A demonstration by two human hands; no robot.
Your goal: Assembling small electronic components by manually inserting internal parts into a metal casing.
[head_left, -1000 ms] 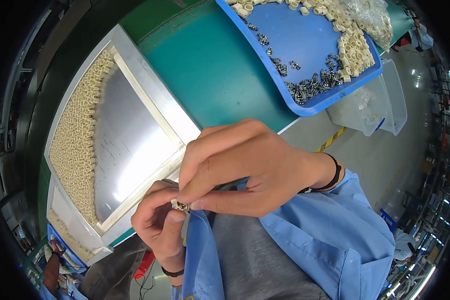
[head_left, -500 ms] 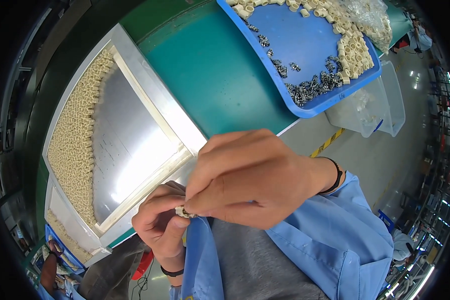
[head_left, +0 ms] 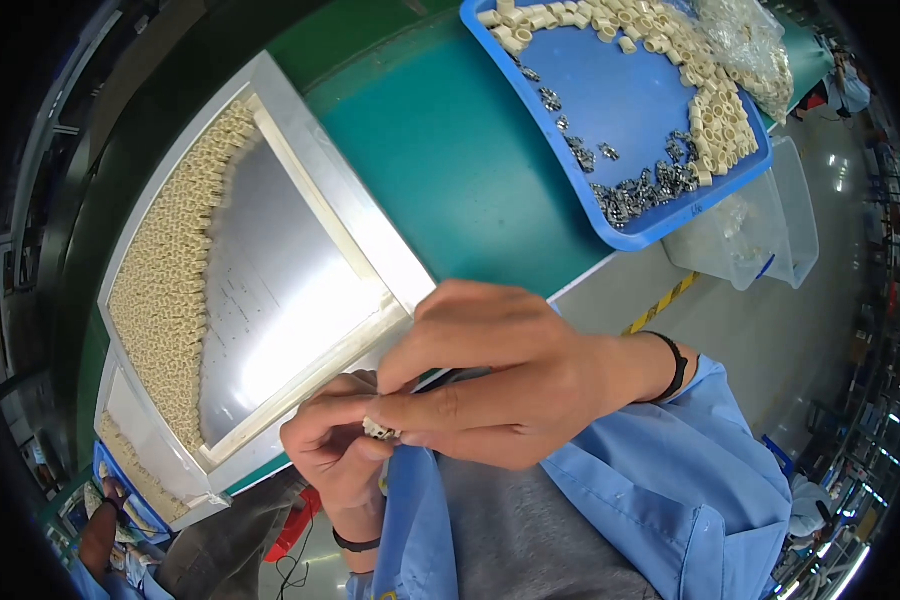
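Observation:
Between my hands is a small cream plastic fitting [head_left: 377, 430] with dark metal showing in its opening. My left hand [head_left: 332, 440] pinches it between thumb and fingers. From the right, my right hand [head_left: 505, 375] reaches over with its thumb and fingertips closed at the fitting; whether they grip a small metal part is hidden. Up and to the right, a blue tray [head_left: 540, 130] holds loose cream sleeves [head_left: 722, 130] and small dark metal clips [head_left: 645, 190]. To the left, a metal-framed tray [head_left: 280, 230] carries packed rows of cream fittings [head_left: 160, 300].
A green work surface [head_left: 450, 160] lies between the two trays. Clear plastic bags [head_left: 735, 35] rest at the blue tray's far corner. Clear plastic bins [head_left: 750, 235] stand beyond the table edge on the right. Another person's arm [head_left: 100, 540] shows at lower left.
The whole view has shifted, so the trays appear slightly farther right and lower. Both hands stay together at the fitting, with the right fingers slightly changed in position.

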